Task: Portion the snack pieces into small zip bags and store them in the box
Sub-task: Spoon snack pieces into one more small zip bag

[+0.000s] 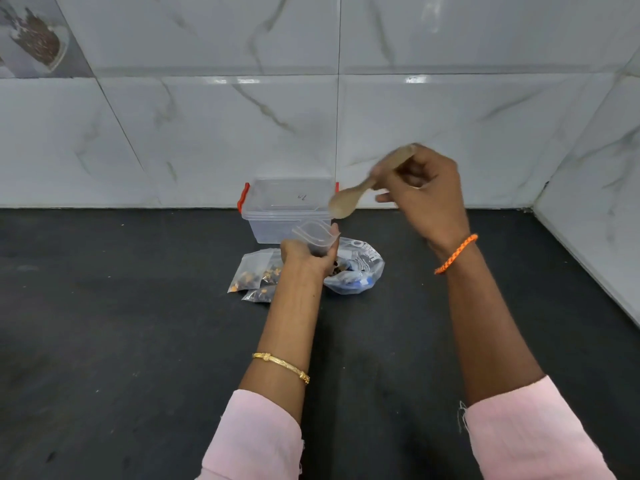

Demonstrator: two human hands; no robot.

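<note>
My left hand (304, 256) holds a small clear zip bag (316, 236) upright with its mouth spread wide, above the dark counter. My right hand (426, 195) grips a wooden spoon (349, 199) by the handle; its bowl hangs blurred just above and right of the bag's mouth. Under the bag lies a larger clear snack bag (360, 271) with dark pieces inside. Two filled small zip bags (254, 271) lie flat to the left of my left hand. A clear plastic box (277, 209) with red latches, its lid on, stands behind against the wall.
The dark counter (121, 323) stretches wide to the left and front. A marble-tiled wall (207, 133) runs along the back, and a second tiled wall (595, 220) closes the right side.
</note>
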